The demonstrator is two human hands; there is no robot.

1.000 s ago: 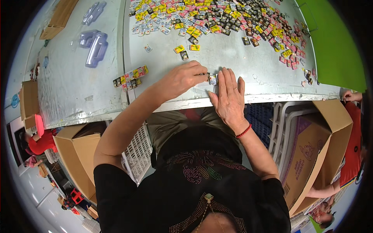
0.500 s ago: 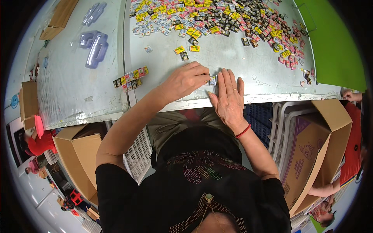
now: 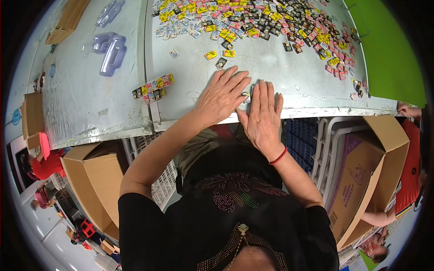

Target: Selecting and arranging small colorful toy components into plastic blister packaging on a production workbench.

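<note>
My left hand (image 3: pixel 222 95) lies palm down near the table's front edge, its fingers stretched out and slightly spread. Beside it my right hand (image 3: pixel 263 121) is flat too, fingers extended and thumb pointing toward the left hand. In the narrow gap between them a small, light-coloured packet (image 3: pixel 245 96) with dark print shows, mostly covered by the left fingers. Just beyond the left fingertips lies a black packet (image 3: pixel 221 63). Two yellow packets (image 3: pixel 210 55) are a little farther off. To the left, a block of packets in rows (image 3: pixel 153 88) sits across the table seam.
A large spread of small yellow, black, pink and white packets (image 3: pixel 253 22) covers the far table. Clear plastic trays (image 3: pixel 111 56) lie at far left. Open cardboard boxes stand below on the left (image 3: pixel 97 180) and right (image 3: pixel 361 180). A green panel (image 3: pixel 384 49) borders the right; other people are nearby.
My left hand has gone from a bent-fingered pinch at the small packet to lying flat with fingers stretched. The black packet beyond it has shifted and turned slightly. My right hand stays nearly in place.
</note>
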